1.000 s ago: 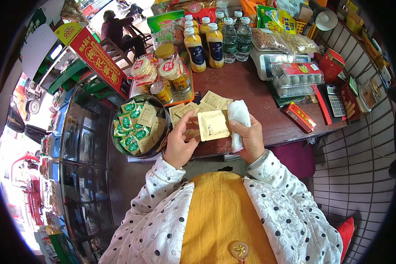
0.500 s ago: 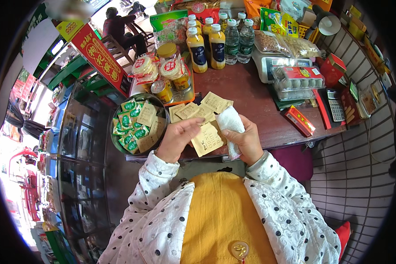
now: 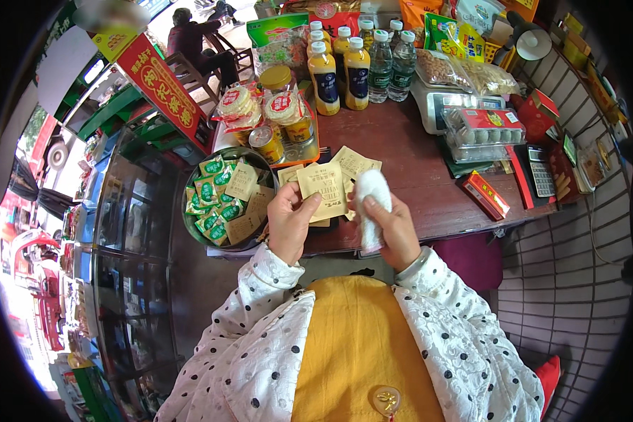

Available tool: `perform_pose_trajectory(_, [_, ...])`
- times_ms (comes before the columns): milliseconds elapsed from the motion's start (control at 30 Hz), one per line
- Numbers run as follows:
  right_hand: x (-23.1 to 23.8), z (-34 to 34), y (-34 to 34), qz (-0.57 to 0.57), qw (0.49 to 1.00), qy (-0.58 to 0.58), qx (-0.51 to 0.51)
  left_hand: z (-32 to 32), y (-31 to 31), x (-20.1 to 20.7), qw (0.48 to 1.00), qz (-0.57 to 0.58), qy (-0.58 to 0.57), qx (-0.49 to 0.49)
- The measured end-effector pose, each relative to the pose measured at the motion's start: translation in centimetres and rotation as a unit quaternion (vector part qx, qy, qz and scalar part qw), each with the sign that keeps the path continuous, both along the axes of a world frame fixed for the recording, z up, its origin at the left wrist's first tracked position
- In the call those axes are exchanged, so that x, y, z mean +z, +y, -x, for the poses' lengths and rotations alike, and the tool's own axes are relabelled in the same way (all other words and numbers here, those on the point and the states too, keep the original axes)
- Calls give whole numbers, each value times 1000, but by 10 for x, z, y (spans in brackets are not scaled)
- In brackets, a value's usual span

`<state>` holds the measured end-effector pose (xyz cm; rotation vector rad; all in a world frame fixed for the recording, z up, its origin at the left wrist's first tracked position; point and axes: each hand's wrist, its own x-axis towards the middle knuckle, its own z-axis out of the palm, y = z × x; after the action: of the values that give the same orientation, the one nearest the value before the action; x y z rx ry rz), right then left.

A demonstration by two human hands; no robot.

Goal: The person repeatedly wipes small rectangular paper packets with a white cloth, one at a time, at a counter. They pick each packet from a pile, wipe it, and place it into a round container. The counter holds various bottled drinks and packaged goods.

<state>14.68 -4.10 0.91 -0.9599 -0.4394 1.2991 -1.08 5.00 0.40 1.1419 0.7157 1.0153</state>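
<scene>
My left hand (image 3: 287, 224) pinches a tan paper sachet (image 3: 323, 184) between thumb and fingers, its printed face upward. Beside it, my right hand (image 3: 397, 235) is wrapped around a folded white cloth (image 3: 374, 193), whose edge is close to the sachet's right side. Under and behind my hands, more tan sachets (image 3: 357, 160) lie overlapping on the dark red table (image 3: 429, 179); the held sachet and the cloth partly hide them. To the left stands a round bowl (image 3: 264, 162) with several green packets (image 3: 207, 191) and tan sachets in it.
Behind the bowl, a tray (image 3: 316, 144) carries cans and wrapped round crackers. Bottles (image 3: 356, 74) stand at the back. On the right are a scale (image 3: 429, 105) with egg cartons (image 3: 482, 130) before it, a red box (image 3: 485, 197) and a calculator (image 3: 540, 172).
My left hand's fingers, loosely apart before, now grip a sachet, held up farther from my body. My right hand keeps the cloth, now turned more upright and slightly blurred.
</scene>
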Motion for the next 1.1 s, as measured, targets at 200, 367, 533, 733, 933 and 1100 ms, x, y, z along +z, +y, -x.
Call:
perform_pose_trajectory(200, [4, 12, 2, 42, 997, -58, 7, -3, -8, 1, 998, -49, 17, -45])
perform_pose_trajectory(367, [9, 6, 2, 23, 995, -95, -30, 23, 10, 5, 992, -99, 74, 16])
perform_pose_trajectory(533, [8, 6, 3, 1, 995, -95, 7, 33, 22, 20, 997, -23, 57, -37])
perform_pose_trajectory(733, [2, 10, 6, 10, 997, -79, 17, 28, 15, 17, 993, -8, 89, -75])
perform_pose_trajectory(933, [1, 9, 3, 2, 1000, -17, -17, 26, 19, 10, 999, 20, 20, 21])
perform_pose_trajectory(1100, [6, 21, 3, 33, 999, -17, 9, 11, 0, 11, 999, 32, 14, -19])
